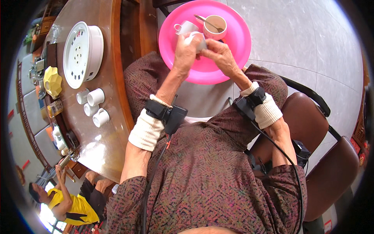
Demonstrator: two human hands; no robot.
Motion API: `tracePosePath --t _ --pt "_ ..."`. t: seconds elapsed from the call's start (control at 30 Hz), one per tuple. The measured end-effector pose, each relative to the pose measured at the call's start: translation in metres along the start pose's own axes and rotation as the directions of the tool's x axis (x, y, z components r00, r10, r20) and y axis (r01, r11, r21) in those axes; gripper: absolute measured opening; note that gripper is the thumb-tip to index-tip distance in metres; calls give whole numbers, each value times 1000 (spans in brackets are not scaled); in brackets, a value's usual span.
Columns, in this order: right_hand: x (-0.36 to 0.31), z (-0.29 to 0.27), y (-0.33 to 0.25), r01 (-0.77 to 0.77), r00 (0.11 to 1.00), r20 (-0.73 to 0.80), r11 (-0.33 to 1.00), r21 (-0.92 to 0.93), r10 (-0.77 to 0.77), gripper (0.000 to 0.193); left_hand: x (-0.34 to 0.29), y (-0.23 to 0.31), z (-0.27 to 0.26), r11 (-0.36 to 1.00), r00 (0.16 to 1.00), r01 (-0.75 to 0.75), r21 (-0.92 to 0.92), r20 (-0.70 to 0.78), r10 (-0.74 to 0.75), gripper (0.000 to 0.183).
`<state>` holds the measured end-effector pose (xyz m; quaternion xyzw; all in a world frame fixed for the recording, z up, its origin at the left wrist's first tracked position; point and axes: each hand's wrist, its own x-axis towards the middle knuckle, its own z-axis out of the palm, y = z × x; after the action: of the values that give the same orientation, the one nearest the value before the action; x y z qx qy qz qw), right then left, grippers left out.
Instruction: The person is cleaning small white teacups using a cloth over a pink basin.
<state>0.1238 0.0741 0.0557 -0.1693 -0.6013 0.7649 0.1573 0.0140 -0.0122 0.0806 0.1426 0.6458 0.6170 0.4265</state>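
Over a round pink basin (237, 58), both my hands are closed around a small white cup (201, 46). My left hand (186, 52) grips it from the left, its fingers partly hiding it. My right hand (222, 57) has its thumb and fingertips pressed on the cup's right side. Just beyond them, a white mug (187, 27) lies in the basin with its handle to the left. Beside it, a cream cup (214, 32) with a pink lower side holds a spoon (208, 22). A small dark thing under my right fingers is mostly hidden.
On the wooden table (111, 128) at left are several white cups (96, 97), a round white tray (80, 54) and a yellow faceted object (52, 82). A brown chair (306, 117) stands at my right. Someone in a yellow top (80, 208) sits at lower left.
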Motion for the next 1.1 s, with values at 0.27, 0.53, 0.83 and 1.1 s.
tracePosePath --t 0.27,0.53,0.83,1.1 --pt "-2 -3 -3 -43 998 -27 886 462 63 26 -4 -9 4 816 879 -477 328 146 455 46" --pt "-2 6 -13 236 964 201 909 -343 -175 24 1 -18 -17 945 992 78 -319 -67 -105 31" --pt "12 -27 4 -349 907 -190 923 159 376 23 -4 -37 -37 629 896 416 -657 413 -161 39" --pt "25 -63 84 -598 771 -324 799 -68 549 27 14 -59 -22 663 878 468 -584 221 -426 35"
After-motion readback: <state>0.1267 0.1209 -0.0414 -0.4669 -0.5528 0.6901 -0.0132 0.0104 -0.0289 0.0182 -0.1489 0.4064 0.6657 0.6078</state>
